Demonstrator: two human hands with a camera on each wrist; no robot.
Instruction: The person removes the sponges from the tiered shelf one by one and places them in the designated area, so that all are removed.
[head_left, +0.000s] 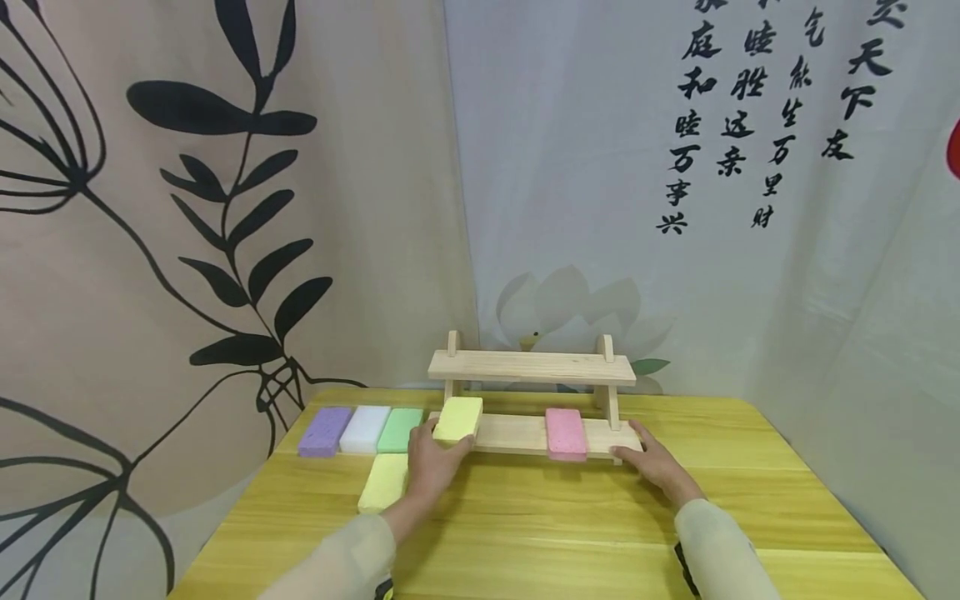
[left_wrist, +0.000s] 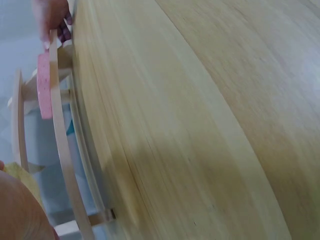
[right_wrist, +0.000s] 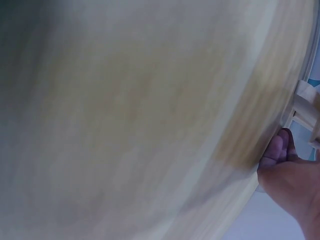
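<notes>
A two-tier wooden rack (head_left: 532, 367) stands at the back of the table. My left hand (head_left: 433, 467) grips a yellow sponge (head_left: 459, 418) at the left end of the lower shelf; whether the sponge touches the board cannot be told. At the other end, my right hand (head_left: 660, 465) holds the lower shelf, thumb at the front edge and a finger at the end. On that shelf, right of its middle, lies a pink sponge (head_left: 566, 433), also seen in the left wrist view. The right wrist view shows the right hand's fingers (right_wrist: 280, 147) curled beside the rack.
Left of the rack, a purple sponge (head_left: 325, 431), a white sponge (head_left: 365, 429) and a green sponge (head_left: 401, 430) lie in a row on the wooden table (head_left: 555, 533). Another yellow sponge (head_left: 383, 482) lies nearer, beside the left wrist. A printed cloth (head_left: 375, 208) hangs behind.
</notes>
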